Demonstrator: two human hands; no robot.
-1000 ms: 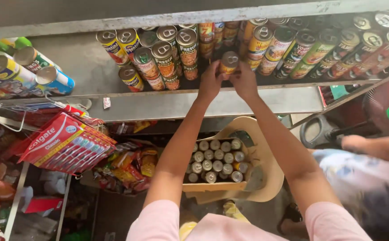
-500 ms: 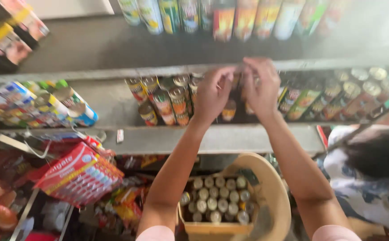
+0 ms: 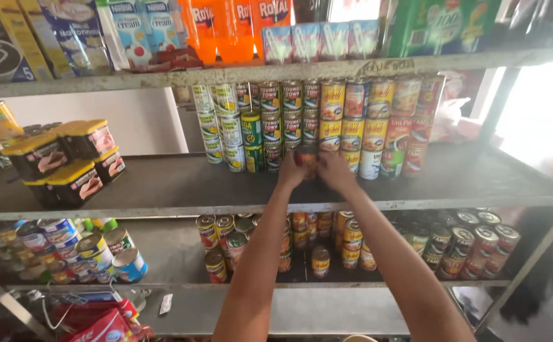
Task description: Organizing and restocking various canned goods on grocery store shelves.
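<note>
Red and shiny, a small can (image 3: pixel 306 156) sits between both hands, up against the front of the stacked cans (image 3: pixel 327 123) on the middle shelf (image 3: pixel 162 183). The left hand (image 3: pixel 291 171) holds its left side and the right hand (image 3: pixel 334 170) holds its right side, so both sets of fingers are clamped on the can. Both hands are just as near to it. The can looks upright, with its long way going up and down, but the hands hide much of it, so this is hard to tell. The tall stack is right behind the can and touches it or nearly does. Bare shelf lies in front and to the left. Far to the left sit dark tubs with yellow lids (image 3: pixel 67 158). More cans (image 3: pixel 352 237) fill the lower shelf under the arms. Boxes and orange bottles (image 3: pixel 225 25) stand on the top shelf above the stack.
</note>
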